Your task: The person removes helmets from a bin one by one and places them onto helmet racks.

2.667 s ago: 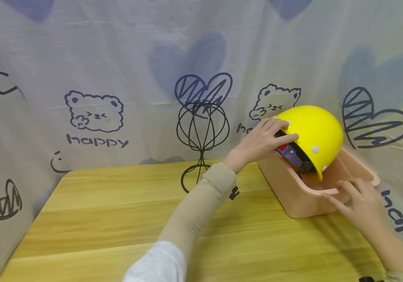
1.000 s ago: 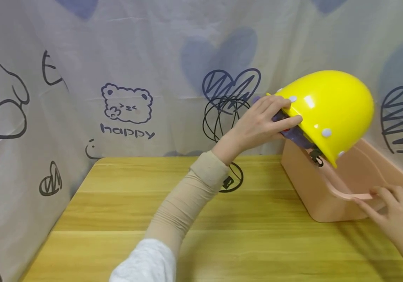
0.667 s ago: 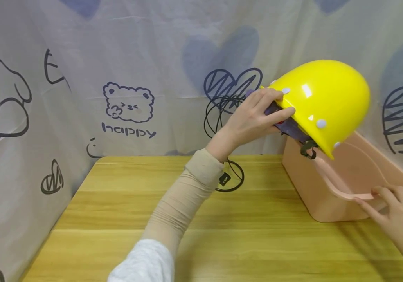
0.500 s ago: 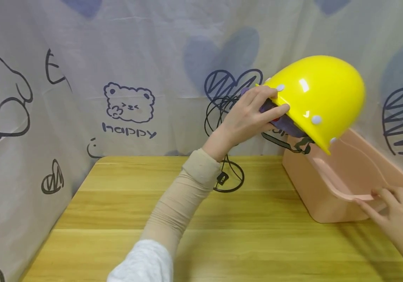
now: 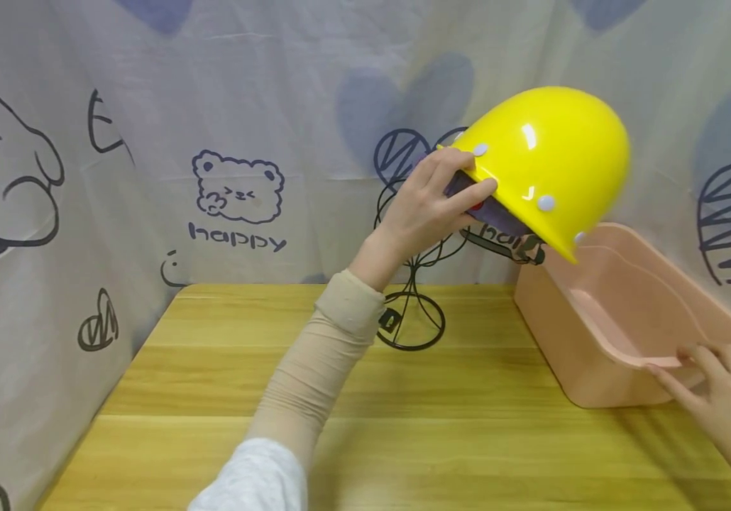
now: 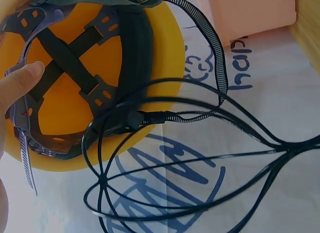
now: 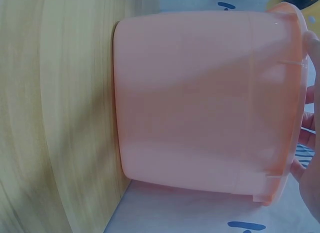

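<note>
Hanging tilted in the air, the yellow helmet [image 5: 547,156] is grasped at its brim by the left grip [image 5: 426,195]. Below it dangles a dark strap [image 6: 215,48], near the black wire stand [image 6: 287,147]; whether these touch, I cannot tell. To the right, the right grip [image 5: 726,387] pinches the rim of the pink bin [image 5: 551,333], which stands upon the wooden counter [image 5: 212,411], before a printed curtain [image 5: 308,85].

A pale, heart-printed cloth [image 5: 314,106] hangs behind a wooden table [image 5: 193,383].
</note>
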The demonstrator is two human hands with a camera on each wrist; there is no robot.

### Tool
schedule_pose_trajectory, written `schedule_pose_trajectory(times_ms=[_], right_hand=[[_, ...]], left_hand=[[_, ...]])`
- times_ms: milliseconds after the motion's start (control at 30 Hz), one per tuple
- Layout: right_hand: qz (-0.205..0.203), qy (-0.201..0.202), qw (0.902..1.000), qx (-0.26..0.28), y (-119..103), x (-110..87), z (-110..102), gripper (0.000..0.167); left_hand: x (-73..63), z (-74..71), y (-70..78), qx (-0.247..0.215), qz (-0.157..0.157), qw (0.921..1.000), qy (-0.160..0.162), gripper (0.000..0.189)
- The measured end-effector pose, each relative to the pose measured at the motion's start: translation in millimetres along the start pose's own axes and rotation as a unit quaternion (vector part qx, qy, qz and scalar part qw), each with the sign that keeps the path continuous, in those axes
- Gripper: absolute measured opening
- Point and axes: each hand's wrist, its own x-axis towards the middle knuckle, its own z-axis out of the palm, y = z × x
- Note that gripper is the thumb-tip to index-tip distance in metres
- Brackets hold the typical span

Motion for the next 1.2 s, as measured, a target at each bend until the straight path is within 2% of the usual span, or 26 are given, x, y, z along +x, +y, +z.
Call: schedule_pose_trajectory(times_ms=[133, 333, 567, 700, 900, 1033, 1200], right_hand=[[0.016, -0.007, 0.9999, -0.002, -1, -1.2, -1, 0.098], [0.029, -0.009, 0.9994, 0.017, -2, -3.7, -1, 0.100], [0.011, 0.053, 0.9980, 0.032, -6, -4.0, 2, 0.096], [0.005, 0.068, 0.9973, 0.028, -6, -4.0, 2, 0.094], [0.007, 0.066, 0.9973, 0.031, -3, -4.2, 4, 0.093], [0.018, 0.046, 0.9985, 0.025, -3, -4.6, 4, 0.095], [0.029, 0.038, 0.9985, 0.027, -2, -3.9, 5, 0.096]], left_hand=[[-5.4, -4.4, -3.6, -0.004, -0.013, 0.9999, 0.006, 0.026], [-14.2, -12.0, -7.4, -0.004, -0.032, 0.9995, -0.003, 0.033], [-23.2, -16.6, -11.5, 0.003, -0.041, 0.9991, 0.005, 0.034], [-27.6, -19.0, -13.4, 0.009, -0.045, 0.9989, 0.011, 0.033], [-33.0, -22.1, -17.2, 0.021, -0.051, 0.9983, 0.019, 0.035], [-37.3, -26.1, -20.1, 0.022, -0.050, 0.9983, 0.020, 0.039], [-43.3, -32.5, -23.4, 0.016, -0.055, 0.9984, 0.005, 0.041]])
